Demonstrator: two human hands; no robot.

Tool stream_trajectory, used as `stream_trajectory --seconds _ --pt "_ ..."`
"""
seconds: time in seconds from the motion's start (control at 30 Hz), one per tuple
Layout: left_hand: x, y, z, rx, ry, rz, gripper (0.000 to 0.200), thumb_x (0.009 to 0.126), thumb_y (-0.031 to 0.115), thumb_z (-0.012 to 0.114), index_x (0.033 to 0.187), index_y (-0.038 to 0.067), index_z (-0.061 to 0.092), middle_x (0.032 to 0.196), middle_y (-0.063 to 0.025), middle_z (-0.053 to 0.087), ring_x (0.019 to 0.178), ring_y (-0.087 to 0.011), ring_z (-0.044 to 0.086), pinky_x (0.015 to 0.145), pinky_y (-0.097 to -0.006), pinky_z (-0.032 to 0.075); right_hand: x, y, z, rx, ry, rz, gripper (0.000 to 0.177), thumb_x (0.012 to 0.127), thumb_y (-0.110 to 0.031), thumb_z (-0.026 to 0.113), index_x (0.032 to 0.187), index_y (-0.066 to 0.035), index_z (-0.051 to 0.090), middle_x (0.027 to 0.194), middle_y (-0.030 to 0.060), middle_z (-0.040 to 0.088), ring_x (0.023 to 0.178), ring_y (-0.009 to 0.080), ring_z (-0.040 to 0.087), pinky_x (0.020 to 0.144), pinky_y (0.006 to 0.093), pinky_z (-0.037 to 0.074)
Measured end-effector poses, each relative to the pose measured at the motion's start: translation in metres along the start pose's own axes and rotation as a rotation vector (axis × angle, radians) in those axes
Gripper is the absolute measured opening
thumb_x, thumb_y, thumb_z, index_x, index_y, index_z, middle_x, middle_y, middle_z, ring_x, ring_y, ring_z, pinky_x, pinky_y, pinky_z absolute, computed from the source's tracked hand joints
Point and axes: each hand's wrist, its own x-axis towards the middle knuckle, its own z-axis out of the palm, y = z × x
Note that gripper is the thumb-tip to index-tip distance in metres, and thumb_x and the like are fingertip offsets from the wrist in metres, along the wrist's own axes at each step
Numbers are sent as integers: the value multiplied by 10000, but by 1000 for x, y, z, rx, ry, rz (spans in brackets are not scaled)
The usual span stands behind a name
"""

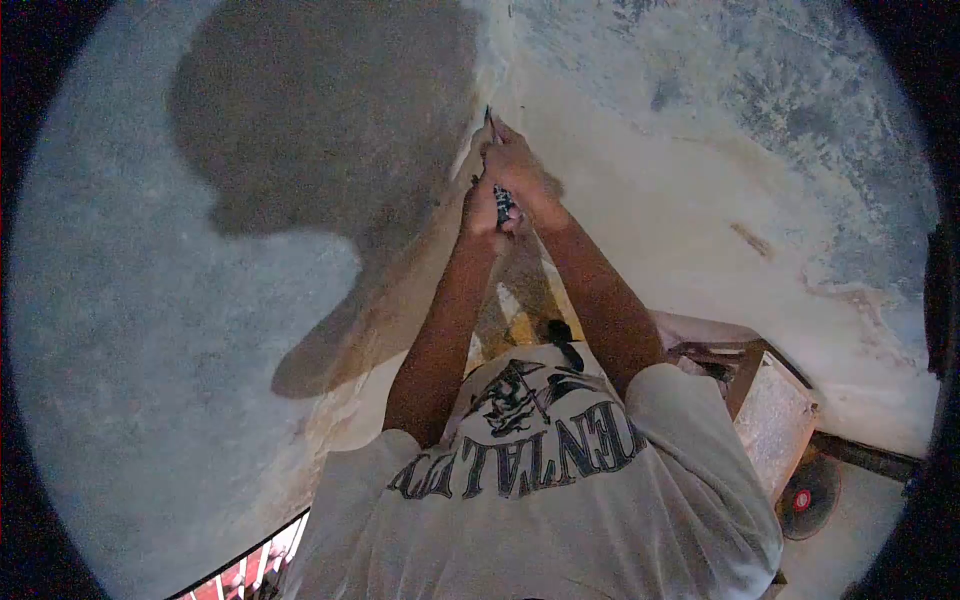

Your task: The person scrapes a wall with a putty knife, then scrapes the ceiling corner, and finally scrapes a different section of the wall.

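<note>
Both of my hands are raised and close together at the corner where two plastered walls meet. My right hand (516, 168) is the higher one, its fingers closed around the front part of a slim dark tool with a pointed tip (488, 115). Just below it, my left hand (482, 208) is wrapped round the tool's dark, patterned rear part (503, 206). The tip points up along the corner and appears to be at the wall surface. My fingers hide much of the tool, so its exact kind cannot be made out.
The left wall (150, 320) is grey and carries a large shadow. Pale patches cover the right wall (640, 170). At lower right are a wooden-framed piece (775, 410) and a round dark speaker-like object (808, 497). Red and white slats (245, 575) show at lower left.
</note>
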Motion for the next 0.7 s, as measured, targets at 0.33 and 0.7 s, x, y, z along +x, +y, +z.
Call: stream_trajectory --seconds 0.33,0.7 --pt "-6 -9 25 -76 253 -39 367 896 451 546 744 119 502 562 1 482 387 -122 449 320 -265 324 1 36 -1 24 -81 -227 562 803 -120 533 1343 2 441 894 134 624 754 175 564 717 308 469" --pt "24 -42 3 -174 19 127 397 905 449 539 730 96 490 548 -11 455 371 -139 440 318 -264 306 21 39 1 -61 -127 -34 488 825 -193 525 1280 -20 488 924 176 598 834 275 556 772 380 464"
